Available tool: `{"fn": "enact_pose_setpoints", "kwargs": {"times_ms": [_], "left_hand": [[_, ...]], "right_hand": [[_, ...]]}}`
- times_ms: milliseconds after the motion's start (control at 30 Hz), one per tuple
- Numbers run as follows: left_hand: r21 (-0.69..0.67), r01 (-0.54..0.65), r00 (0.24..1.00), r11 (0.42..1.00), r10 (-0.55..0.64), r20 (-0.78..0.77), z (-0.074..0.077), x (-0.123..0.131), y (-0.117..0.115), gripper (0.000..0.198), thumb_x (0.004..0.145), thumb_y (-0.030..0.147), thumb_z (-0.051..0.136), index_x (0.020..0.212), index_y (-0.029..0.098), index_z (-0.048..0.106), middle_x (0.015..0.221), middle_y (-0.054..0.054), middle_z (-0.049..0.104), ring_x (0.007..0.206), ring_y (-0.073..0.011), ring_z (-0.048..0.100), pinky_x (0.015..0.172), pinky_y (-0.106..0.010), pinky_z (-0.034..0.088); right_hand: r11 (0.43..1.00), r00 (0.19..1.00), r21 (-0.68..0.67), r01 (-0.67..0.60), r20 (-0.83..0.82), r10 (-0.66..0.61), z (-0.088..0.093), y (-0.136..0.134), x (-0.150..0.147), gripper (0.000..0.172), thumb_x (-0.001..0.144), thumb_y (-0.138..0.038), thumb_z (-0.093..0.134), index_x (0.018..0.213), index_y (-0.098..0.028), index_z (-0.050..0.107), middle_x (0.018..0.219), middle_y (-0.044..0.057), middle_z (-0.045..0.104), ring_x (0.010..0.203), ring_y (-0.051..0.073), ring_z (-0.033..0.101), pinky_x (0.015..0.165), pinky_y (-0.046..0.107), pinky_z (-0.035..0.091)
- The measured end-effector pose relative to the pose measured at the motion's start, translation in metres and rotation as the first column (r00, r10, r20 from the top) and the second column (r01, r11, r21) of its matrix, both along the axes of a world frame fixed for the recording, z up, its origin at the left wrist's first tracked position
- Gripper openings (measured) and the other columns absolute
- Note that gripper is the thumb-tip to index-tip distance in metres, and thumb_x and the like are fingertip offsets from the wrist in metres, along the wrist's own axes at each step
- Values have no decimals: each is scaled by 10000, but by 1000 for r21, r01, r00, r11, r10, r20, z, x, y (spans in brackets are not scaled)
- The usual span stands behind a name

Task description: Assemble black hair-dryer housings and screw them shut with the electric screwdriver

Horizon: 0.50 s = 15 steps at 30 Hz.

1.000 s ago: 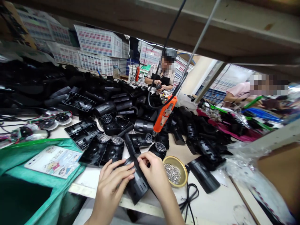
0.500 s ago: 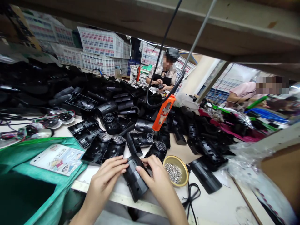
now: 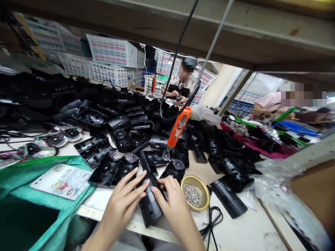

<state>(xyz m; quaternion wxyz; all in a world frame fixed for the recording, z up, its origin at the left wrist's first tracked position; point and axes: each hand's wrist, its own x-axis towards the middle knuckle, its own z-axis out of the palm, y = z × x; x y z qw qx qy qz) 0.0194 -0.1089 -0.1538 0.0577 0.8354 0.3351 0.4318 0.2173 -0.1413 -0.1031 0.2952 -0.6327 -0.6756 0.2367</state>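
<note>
A black plastic housing point(image 3: 151, 205) lies tilted at the table's front edge, under both my hands. My left hand point(image 3: 127, 195) is open, its fingers spread and laid across the top of the housing from the left. On the other side, my right hand point(image 3: 171, 198) grips the housing with its thumb on top; its fingertips are partly hidden. Just right of that hand stands a yellow bowl point(image 3: 208, 202) of small silver screws point(image 3: 192, 195). An orange electric screwdriver point(image 3: 179, 127) hangs above the parts, behind my hands.
Black shells with round grilles point(image 3: 125, 167) lie beyond my hands, before a large heap of black parts point(image 3: 47, 94). A green bag point(image 3: 75, 205) with a picture card point(image 3: 62, 181) is at left. Right are another housing point(image 3: 229, 197), a looped cable point(image 3: 213, 219) and co-workers.
My left fingers have spread apart and slid further over the housing. My right hand keeps its hold. The view has shifted slightly.
</note>
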Motion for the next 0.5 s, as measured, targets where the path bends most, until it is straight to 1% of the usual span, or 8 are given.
{"fn": "enact_pose_setpoints", "kwargs": {"times_ms": [67, 100, 167, 200, 267, 333, 400, 500], "left_hand": [[-43, 28, 991, 999, -33, -131, 0, 1, 0, 516, 1050, 273, 522, 1562, 273, 461, 1616, -76, 509, 1533, -286, 384, 1172, -464, 459], [-75, 37, 982, 996, -50, -185, 0, 1, 0, 571, 1054, 346, 512, 1606, 272, 383, 1647, -83, 464, 1533, -299, 386, 1176, -480, 454], [-139, 52, 968, 989, -84, -235, 0, 2, -2, 657, 1042, 472, 505, 1639, 286, 304, 1660, -93, 441, 1499, -312, 440, 1164, -486, 467], [-168, 56, 969, 984, -94, -229, 0, 2, -3, 672, 1030, 511, 512, 1635, 299, 311, 1650, -96, 454, 1470, -313, 476, 1151, -480, 481], [-217, 44, 980, 975, -84, -178, -1, 3, -4, 655, 999, 551, 554, 1592, 323, 394, 1601, -106, 505, 1409, -314, 536, 1114, -462, 515], [-245, 18, 992, 969, -48, -118, -3, 3, -6, 615, 954, 582, 617, 1508, 339, 508, 1513, -119, 558, 1338, -323, 587, 1055, -456, 556], [-235, -4, 996, 972, -17, -87, -5, 4, -8, 578, 910, 607, 668, 1424, 356, 587, 1418, -124, 588, 1258, -335, 630, 981, -465, 592], [-210, -4, 995, 978, -18, -100, -7, 5, -9, 568, 881, 634, 690, 1386, 385, 615, 1352, -123, 591, 1189, -340, 657, 918, -482, 613]], "right_hand": [[999, 1000, 45, -12, -26, 13, -1, -1, 3, 217, 1039, -333, 534, 1156, -188, 645, 1121, 96, 673, 1088, 272, 634, 940, 408, 506], [997, 1000, 83, -5, -25, 7, -2, -2, 7, 233, 1041, -339, 523, 1182, -197, 642, 1140, 93, 677, 1090, 259, 643, 938, 388, 515], [983, 992, 165, 80, 86, -95, -4, -4, 21, 252, 1042, -359, 501, 1184, -219, 655, 1134, 85, 699, 1066, 242, 667, 914, 362, 529], [970, 968, 199, 143, 178, -179, -5, -5, 31, 251, 1038, -356, 492, 1145, -223, 676, 1102, 88, 715, 1038, 251, 680, 894, 371, 532], [941, 875, 229, 251, 361, -321, -7, -6, 54, 237, 1003, -314, 503, 995, -218, 719, 981, 108, 747, 941, 290, 702, 819, 403, 524], [941, 824, 194, 278, 455, -337, -9, -5, 74, 169, 911, -253, 588, 816, -223, 725, 842, 119, 758, 791, 301, 710, 686, 383, 486], [951, 809, 147, 273, 500, -309, -9, -2, 86, 132, 818, -219, 675, 689, -235, 699, 709, 108, 741, 635, 278, 685, 559, 339, 398], [954, 791, 109, 278, 537, -292, -7, 4, 89, 169, 775, -189, 721, 630, -255, 664, 590, 66, 693, 517, 244, 640, 490, 307, 281]]}}
